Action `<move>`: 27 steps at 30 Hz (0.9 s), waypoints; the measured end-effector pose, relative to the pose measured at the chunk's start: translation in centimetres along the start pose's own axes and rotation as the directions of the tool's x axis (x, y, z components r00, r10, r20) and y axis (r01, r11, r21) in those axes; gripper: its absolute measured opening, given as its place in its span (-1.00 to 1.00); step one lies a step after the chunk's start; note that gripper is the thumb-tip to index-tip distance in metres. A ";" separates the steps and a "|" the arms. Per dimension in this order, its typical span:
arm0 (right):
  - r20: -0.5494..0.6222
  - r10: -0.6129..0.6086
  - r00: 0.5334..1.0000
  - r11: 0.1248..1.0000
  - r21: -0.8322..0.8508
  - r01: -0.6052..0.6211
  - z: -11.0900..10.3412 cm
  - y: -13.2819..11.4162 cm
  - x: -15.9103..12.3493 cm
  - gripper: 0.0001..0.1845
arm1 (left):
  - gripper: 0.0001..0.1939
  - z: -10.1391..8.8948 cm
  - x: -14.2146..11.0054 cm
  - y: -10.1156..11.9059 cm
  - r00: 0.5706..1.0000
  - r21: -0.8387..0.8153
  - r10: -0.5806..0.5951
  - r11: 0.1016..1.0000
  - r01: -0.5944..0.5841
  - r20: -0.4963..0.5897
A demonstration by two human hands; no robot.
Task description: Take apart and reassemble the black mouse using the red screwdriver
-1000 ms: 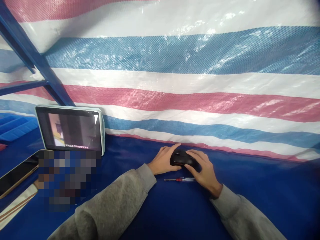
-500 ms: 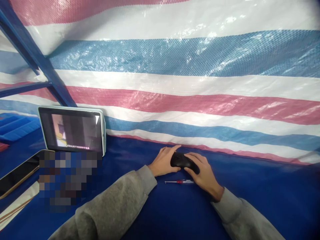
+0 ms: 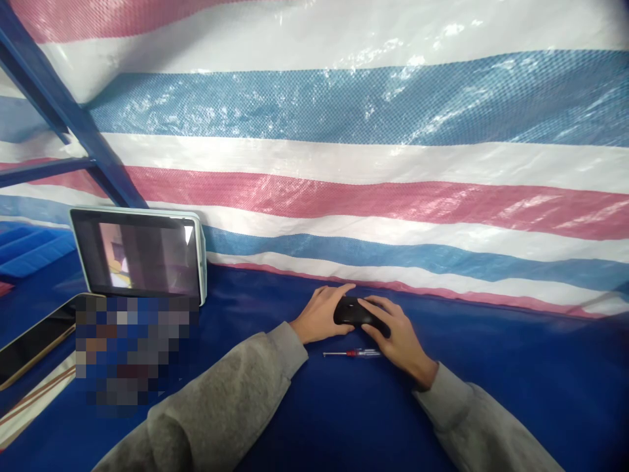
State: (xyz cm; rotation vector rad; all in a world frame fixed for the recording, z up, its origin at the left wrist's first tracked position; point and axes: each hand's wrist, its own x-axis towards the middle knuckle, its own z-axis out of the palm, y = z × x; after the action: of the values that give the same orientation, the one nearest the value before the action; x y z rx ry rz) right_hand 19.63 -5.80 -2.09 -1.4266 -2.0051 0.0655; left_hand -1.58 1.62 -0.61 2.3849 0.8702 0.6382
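Head view: left hand (image 3: 320, 317) and right hand (image 3: 400, 339) clasp opposite ends of the mouse (image 3: 354, 316) between them, its long axis running hand to hand.

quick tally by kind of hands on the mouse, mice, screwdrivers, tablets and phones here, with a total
Hands on the mouse: 2 (left hand, right hand)
Mice: 1 (black mouse)
Screwdrivers: 1 (red-and-clear screwdriver)
Tablets: 1 (propped tablet)
Phones: 1 (dark-screened phone)
Total: 6, leaving out whatever the pixelated patch hides
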 end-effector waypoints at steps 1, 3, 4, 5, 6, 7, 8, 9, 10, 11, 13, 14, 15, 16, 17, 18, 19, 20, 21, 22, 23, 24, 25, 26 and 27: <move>0.003 -0.001 1.000 1.000 0.001 0.001 0.0 0.0 0.0 -0.55 | -0.09 0.0 0.0 0.0 1.000 0.004 0.004 1.000 -0.004 0.000; 0.010 -0.001 1.000 1.000 0.007 0.001 0.0 0.1 0.0 -0.56 | -0.09 0.0 0.0 0.0 1.000 0.009 0.011 1.000 -0.011 0.003; 0.014 0.000 1.000 1.000 0.011 0.000 0.0 0.1 0.0 -0.55 | -0.09 0.0 0.0 -0.1 1.000 0.009 0.012 1.000 -0.012 0.003; 0.018 0.002 1.000 1.000 0.015 -0.002 0.1 0.1 0.0 -0.55 | -0.09 0.0 0.0 -0.1 1.000 0.007 0.012 1.000 -0.012 0.002; 0.023 0.002 1.000 1.000 0.020 -0.002 0.1 0.1 0.1 -0.55 | -0.10 0.0 0.0 -0.1 1.000 0.004 0.011 1.000 -0.011 0.000; 0.028 0.001 1.000 1.000 0.025 -0.002 0.0 0.1 0.1 -0.55 | -0.10 0.0 0.0 -0.1 1.000 0.000 0.010 1.000 -0.010 0.000; 0.032 0.000 0.999 1.000 0.029 -0.001 0.0 0.1 0.1 -0.55 | -0.11 0.0 0.0 -0.1 1.000 -0.004 0.010 1.000 -0.010 0.000; 0.035 -0.001 0.999 0.999 0.032 0.000 0.0 0.1 0.1 -0.55 | -0.11 0.0 0.0 -0.1 1.000 -0.008 0.009 1.000 -0.009 0.002; 0.038 -0.003 0.999 0.999 0.033 0.002 0.0 0.1 0.2 -0.55 | -0.12 0.0 0.0 -0.1 1.000 -0.012 0.009 1.000 -0.009 0.005; 0.040 -0.005 0.999 0.999 0.033 0.004 0.0 0.1 0.2 -0.55 | -0.12 0.0 0.0 -0.1 1.000 -0.016 0.009 1.000 -0.009 0.007; 0.048 -0.009 0.999 1.000 0.030 0.007 -0.1 0.0 0.2 -0.55 | -0.13 -0.1 0.0 0.0 1.000 -0.022 0.006 1.000 -0.005 0.012; 0.051 -0.010 0.999 1.000 0.028 0.008 -0.1 -0.1 0.2 -0.55 | -0.14 -0.1 0.0 0.0 1.000 -0.023 0.002 1.000 -0.002 0.014; 0.053 -0.009 0.999 1.000 0.026 0.008 -0.1 -0.2 0.2 -0.54 | -0.14 -0.2 0.0 0.1 1.000 -0.023 0.000 1.000 0.000 0.016; 0.052 -0.008 0.999 1.000 0.026 0.006 -0.1 -0.2 0.2 -0.54 | -0.14 -0.2 -0.1 0.1 1.000 -0.022 -0.001 1.000 0.001 0.016; 0.051 -0.005 0.999 1.000 0.027 0.004 -0.1 -0.3 0.2 -0.54 | -0.14 -0.2 -0.1 0.1 1.000 -0.019 -0.002 1.000 0.002 0.015; 0.049 -0.004 0.999 1.000 0.030 0.002 0.0 -0.3 0.2 -0.54 | -0.14 -0.2 -0.1 0.1 1.000 -0.015 -0.002 1.000 0.002 0.013; 0.048 -0.002 0.999 0.999 0.032 0.001 0.0 -0.3 0.2 -0.54 | -0.14 -0.2 -0.1 0.1 1.000 -0.009 0.000 1.000 0.000 0.010; 0.048 -0.001 0.999 0.999 0.035 -0.001 0.0 -0.3 0.2 -0.54 | -0.14 -0.1 -0.1 0.1 1.000 0.000 0.005 1.000 -0.005 0.008; 0.047 0.002 0.999 0.999 0.039 -0.004 -0.1 -0.3 0.2 -0.53 | -0.15 -0.1 -0.1 0.1 1.000 0.011 0.012 1.000 -0.013 0.003; 0.045 0.007 0.999 0.999 0.048 -0.009 -0.1 -0.3 0.2 -0.53 | -0.15 -0.1 -0.1 0.1 1.000 0.022 0.021 1.000 -0.021 -0.005; 0.042 0.011 0.999 0.998 0.063 -0.014 -0.1 -0.3 0.2 -0.51 | -0.16 0.0 -0.1 0.0 0.999 0.031 0.029 0.999 -0.028 -0.017; 0.036 0.015 0.999 0.996 0.084 -0.018 -0.2 -0.3 0.2 -0.50 | -0.17 0.0 -0.1 0.0 0.999 0.036 0.031 0.999 -0.030 -0.033; 0.028 0.020 0.999 0.994 0.108 -0.023 -0.3 -0.3 0.3 -0.49 | -0.19 0.0 -0.1 0.0 0.998 0.035 0.026 0.999 -0.024 -0.050; 0.016 0.026 1.000 0.991 0.132 -0.028 -0.4 -0.3 0.3 -0.48 | -0.22 0.0 -0.1 0.0 0.997 0.027 0.013 1.000 -0.011 -0.070; 0.002 0.035 0.999 0.988 0.153 -0.034 -0.5 -0.3 0.4 -0.49 | -0.25 0.0 -0.1 0.0 0.996 0.013 -0.005 1.000 0.006 -0.085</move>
State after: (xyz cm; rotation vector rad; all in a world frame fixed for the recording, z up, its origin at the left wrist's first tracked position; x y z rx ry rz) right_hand 19.58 -5.76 -1.44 -1.3631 -1.9309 0.2296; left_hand -1.67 1.54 -0.61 2.3812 0.9190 0.7379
